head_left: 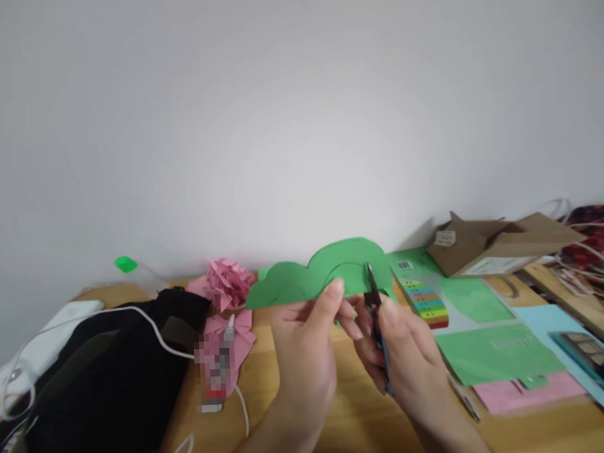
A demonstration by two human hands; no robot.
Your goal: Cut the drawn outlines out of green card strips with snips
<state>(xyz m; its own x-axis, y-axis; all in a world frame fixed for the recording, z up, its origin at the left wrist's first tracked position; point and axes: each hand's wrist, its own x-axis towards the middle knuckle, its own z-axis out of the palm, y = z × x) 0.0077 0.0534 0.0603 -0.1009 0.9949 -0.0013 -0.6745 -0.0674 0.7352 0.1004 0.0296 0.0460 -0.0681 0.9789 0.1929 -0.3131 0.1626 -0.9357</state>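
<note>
My left hand pinches a green paper cutout along its lower edge, thumb on the near face. The cutout has a wavy, cloud-like top edge, and a dark curved line runs across its right part. In my right hand is a pair of scissors, blades pointing up in front of the right end of the green paper. My fingers cover most of the scissors' handles. Whether the blades are cutting the paper, I cannot tell.
Pink paper flower, glue tube and black cloth lie to the left. On the right are a multicoloured strip pack, green paper sheets, a brown cardboard box and a phone. A white cable crosses the cloth.
</note>
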